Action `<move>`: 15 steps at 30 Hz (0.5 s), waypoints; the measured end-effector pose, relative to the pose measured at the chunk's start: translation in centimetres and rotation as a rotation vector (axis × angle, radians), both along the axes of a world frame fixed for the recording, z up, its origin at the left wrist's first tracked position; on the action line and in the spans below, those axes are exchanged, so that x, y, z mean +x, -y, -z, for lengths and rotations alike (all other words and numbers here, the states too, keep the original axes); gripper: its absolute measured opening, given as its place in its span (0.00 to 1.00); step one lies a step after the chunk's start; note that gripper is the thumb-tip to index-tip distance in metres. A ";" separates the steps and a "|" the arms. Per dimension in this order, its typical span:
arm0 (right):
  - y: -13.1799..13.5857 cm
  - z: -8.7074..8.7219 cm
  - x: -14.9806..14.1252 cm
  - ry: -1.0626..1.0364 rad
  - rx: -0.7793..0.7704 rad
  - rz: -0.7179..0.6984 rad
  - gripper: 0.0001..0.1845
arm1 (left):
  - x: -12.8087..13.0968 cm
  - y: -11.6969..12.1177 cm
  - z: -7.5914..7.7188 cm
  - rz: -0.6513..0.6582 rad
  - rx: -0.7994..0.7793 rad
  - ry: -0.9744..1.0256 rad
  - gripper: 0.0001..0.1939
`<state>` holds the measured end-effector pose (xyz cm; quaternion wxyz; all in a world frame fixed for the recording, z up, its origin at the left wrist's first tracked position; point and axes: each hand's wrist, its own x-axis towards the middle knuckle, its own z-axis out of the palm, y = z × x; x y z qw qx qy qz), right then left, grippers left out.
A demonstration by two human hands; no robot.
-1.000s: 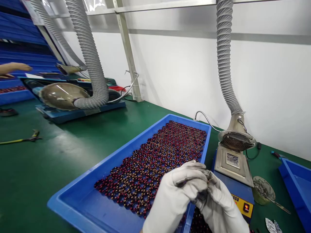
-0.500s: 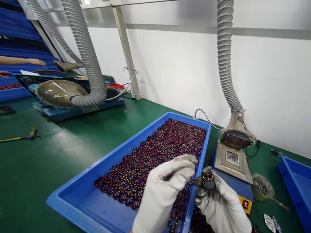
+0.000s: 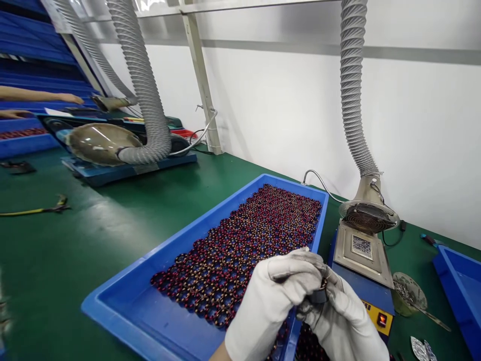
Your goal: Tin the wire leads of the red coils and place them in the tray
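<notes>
A small dark cylindrical holder with a copper-wound ring coil [image 3: 318,295] is gripped between the fingers of my right hand [image 3: 345,313], which wears a white glove with blackened fingertips. My left hand [image 3: 272,293], gloved too, is closed, its fingertips meeting at the top of the coil and partly covering it. Both hands are over the right rim of a long blue tray [image 3: 124,315]. Inside the tray lie many small red-and-copper wound ring coils [image 3: 240,250] in close rows. More dark red coils [image 3: 310,343] show below my right hand.
On the right, a solder pot [image 3: 363,248] stands under an extraction hood [image 3: 370,213]. Beside it are a bowl with a stirring tool [image 3: 409,296], foil scraps [image 3: 423,348] and another blue tray [image 3: 460,286]. At far left, a co-worker's arm [image 3: 41,94] reaches out near another hood [image 3: 103,143].
My left hand has come right and down onto the coil in my right hand, its fingertips now touching it. The view has shifted slightly.
</notes>
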<state>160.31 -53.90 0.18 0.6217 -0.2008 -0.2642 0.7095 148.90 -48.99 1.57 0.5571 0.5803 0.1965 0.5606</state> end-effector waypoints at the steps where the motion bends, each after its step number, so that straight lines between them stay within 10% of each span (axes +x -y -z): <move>1: 0.0 0.0 0.1 0.015 -0.007 0.016 0.16 | -0.1 0.0 0.0 -0.008 -0.071 0.101 0.05; 4: 0.0 0.4 0.8 0.034 0.007 0.055 0.14 | -0.5 0.2 -0.3 -0.087 -0.157 0.225 0.02; 9: -0.1 0.9 1.3 0.052 0.026 0.102 0.15 | -0.8 0.7 -1.5 0.060 -0.134 -0.258 0.10; 15: -0.4 1.0 1.4 0.129 0.022 0.064 0.17 | -0.1 1.1 -1.3 0.067 -0.040 -0.053 0.10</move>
